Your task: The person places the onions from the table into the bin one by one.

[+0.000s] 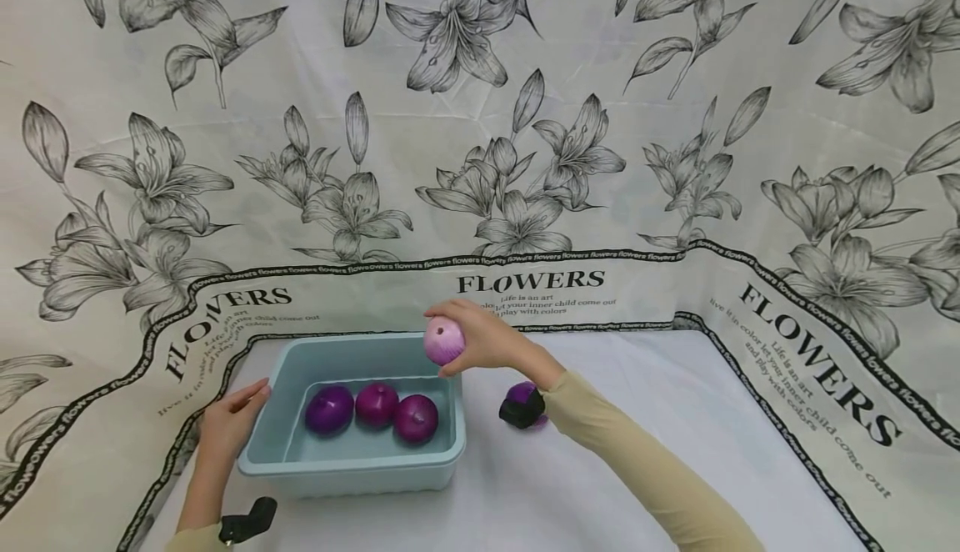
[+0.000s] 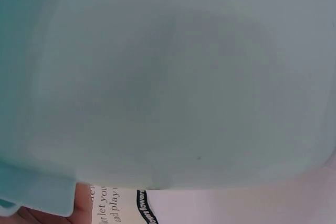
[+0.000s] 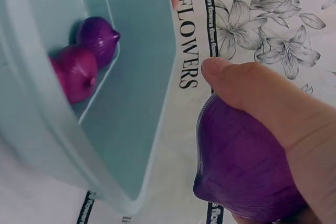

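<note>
My right hand [image 1: 487, 337] holds a purple onion [image 3: 247, 161], thumb on one side, over the right rim of a light blue bin [image 1: 352, 467]. In the head view this onion looks pale pink, its small round hole facing the camera. Inside the bin lie a dark purple onion [image 1: 328, 410], a magenta onion [image 1: 377, 404] and a reddish purple onion [image 1: 416, 419]. My left hand [image 1: 228, 423] touches the bin's left rim from outside, its fingers reaching straight to the edge. Mostly bin wall [image 2: 168, 93] fills the left wrist view, with some fingers [image 2: 81, 205] at its lower left.
Right of the bin, another purple onion [image 1: 519, 391] lies on the white cloth [image 1: 600, 469], partly hidden by the right sleeve [image 1: 630, 444] and a black wrist camera [image 1: 522, 408]. A flower-printed cloth [image 1: 465, 160] hangs behind and around the sides.
</note>
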The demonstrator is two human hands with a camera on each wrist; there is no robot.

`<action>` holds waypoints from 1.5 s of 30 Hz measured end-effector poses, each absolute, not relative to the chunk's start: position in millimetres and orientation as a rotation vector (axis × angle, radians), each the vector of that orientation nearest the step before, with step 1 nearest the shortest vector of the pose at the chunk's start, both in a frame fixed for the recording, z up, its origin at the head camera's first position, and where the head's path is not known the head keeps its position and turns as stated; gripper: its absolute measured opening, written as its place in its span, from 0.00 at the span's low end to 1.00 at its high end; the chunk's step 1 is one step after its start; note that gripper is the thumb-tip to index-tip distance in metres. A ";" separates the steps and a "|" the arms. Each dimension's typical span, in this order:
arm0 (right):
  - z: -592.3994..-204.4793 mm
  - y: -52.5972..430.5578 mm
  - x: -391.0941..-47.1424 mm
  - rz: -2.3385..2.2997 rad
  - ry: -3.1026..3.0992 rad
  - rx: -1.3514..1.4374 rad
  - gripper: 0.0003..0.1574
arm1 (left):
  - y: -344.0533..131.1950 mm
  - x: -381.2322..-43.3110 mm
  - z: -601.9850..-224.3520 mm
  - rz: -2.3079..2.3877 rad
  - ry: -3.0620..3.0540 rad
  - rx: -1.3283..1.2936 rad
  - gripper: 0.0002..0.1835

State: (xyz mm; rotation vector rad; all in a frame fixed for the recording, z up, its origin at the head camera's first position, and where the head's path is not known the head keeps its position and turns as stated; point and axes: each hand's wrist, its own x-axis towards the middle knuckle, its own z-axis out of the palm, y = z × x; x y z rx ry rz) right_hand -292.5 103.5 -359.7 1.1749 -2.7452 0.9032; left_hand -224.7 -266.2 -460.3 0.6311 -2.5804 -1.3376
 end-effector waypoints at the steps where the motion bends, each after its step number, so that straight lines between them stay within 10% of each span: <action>1: -357.6 99.6 -292.8 0.896 -2.745 1.183 0.53 | -266.5 -224.3 -460.5 -1.342 -2.579 0.630 0.28; 45: -393.6 4.3 -329.7 0.528 -3.007 1.523 0.49 | -270.4 -229.0 -462.3 -1.435 -2.572 0.635 0.28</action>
